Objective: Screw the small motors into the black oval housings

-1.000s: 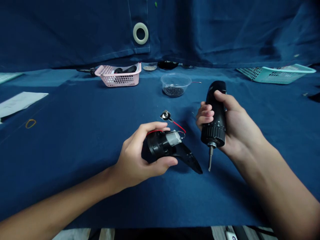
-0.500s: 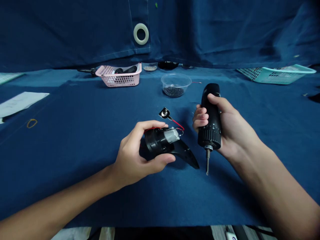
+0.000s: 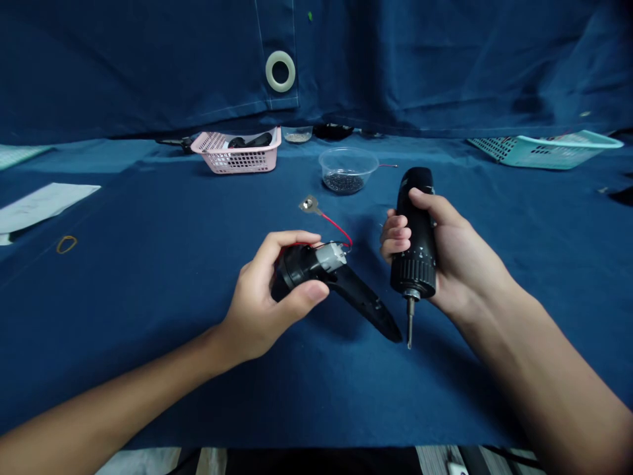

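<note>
My left hand (image 3: 262,297) grips a black plastic device part (image 3: 341,284) by its round end, lifted a little off the blue cloth. A small silver motor (image 3: 330,256) sits on it, and a red wire (image 3: 337,227) runs up to a small metal contact plate (image 3: 308,204). My right hand (image 3: 445,254) is wrapped round a black electric screwdriver (image 3: 415,241), held upright with its bit (image 3: 409,324) pointing down, just right of the part's pointed tip.
A clear bowl of small dark screws (image 3: 347,169) stands behind the hands. A pink basket (image 3: 237,150) with black parts is at the back left, a teal basket (image 3: 546,148) at the back right. Paper sheets (image 3: 47,201) and a rubber band (image 3: 66,244) lie at the left.
My left hand has tilted and raised the black part, so the wire and contact plate swung up and to the left. The screwdriver has shifted slightly left and down.
</note>
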